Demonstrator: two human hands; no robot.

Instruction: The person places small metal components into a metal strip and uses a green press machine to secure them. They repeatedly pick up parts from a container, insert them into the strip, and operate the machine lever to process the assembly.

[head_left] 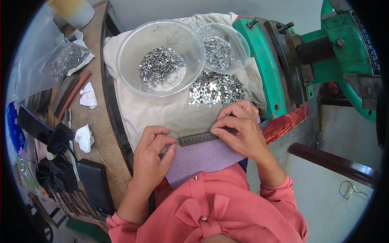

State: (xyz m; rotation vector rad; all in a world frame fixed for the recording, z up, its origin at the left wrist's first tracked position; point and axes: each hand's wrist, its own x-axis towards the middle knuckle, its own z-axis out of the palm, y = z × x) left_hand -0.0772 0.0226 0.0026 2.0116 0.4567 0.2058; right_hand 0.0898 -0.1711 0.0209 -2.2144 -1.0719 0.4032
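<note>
A dark metal strip with a row of small slots [197, 139] lies across a purple woven cloth [194, 160] at my lap. My left hand [152, 154] is closed at the strip's left end, thumb and fingers bent together; what is between them is mostly hidden. At the other end, my right hand [241, 129] pinches with thumb and forefinger right over the slots. Any small piece in that pinch is too small to make out. Just beyond the right hand, a loose heap of small shiny metal pieces [216, 89] lies on the pale cloth [158, 113].
A large clear tub [121, 69] holds small metal parts; a smaller clear tub [246, 50] beside it holds metal pins. A green machine [263, 77] stands at the right. On the wooden bench [107, 133] at left are crumpled tissues [84, 138], a black device [95, 184] and a plastic bag [36, 60].
</note>
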